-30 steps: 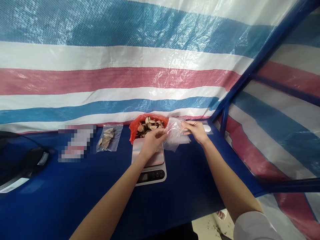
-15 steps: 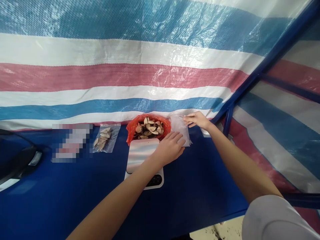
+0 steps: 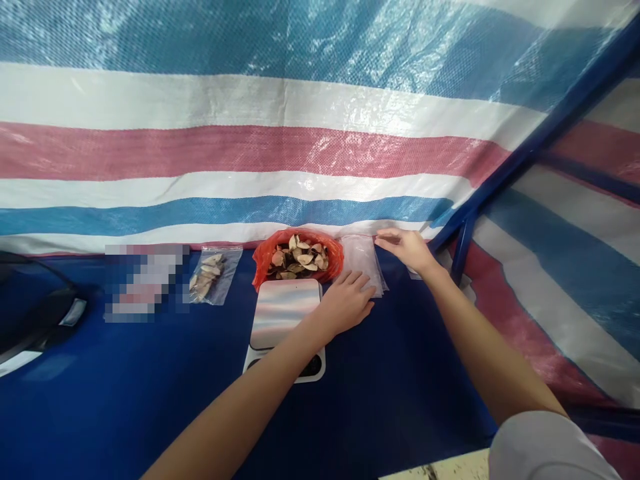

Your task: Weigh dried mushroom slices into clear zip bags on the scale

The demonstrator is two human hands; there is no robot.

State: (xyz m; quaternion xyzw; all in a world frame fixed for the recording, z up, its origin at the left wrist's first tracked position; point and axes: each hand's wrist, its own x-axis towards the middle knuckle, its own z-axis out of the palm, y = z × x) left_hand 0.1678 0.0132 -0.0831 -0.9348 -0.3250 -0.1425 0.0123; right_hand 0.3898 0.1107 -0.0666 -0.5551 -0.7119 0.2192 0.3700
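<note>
My left hand [image 3: 347, 303] lies with its fingers stretched over the lower part of a stack of clear plastic zip bags [image 3: 361, 257]. Just off the bags' upper right corner is my right hand [image 3: 407, 250], thumb and fingers slightly apart, with nothing visible between them. Under my left forearm sits a kitchen scale [image 3: 286, 313] with a shiny bare plate; the arm hides part of its front panel. Behind the scale, a red plastic bag [image 3: 259, 261] stands wide open, full of dried brown-and-cream slices [image 3: 299, 255].
To the left lies a filled zip bag [image 3: 209, 277] of similar slices, beside a pixelated item [image 3: 145, 283]. A black object [image 3: 45, 320] with a cable rests at the far left. Striped sheeting [image 3: 250, 153] rises behind the blue table [image 3: 150, 393]; a blue frame bar [image 3: 530, 143] slants at right.
My right hand has let go of the zip bags' upper corner and shifted slightly right. My left hand stays on the bags, a little lower. The view has tilted slightly.
</note>
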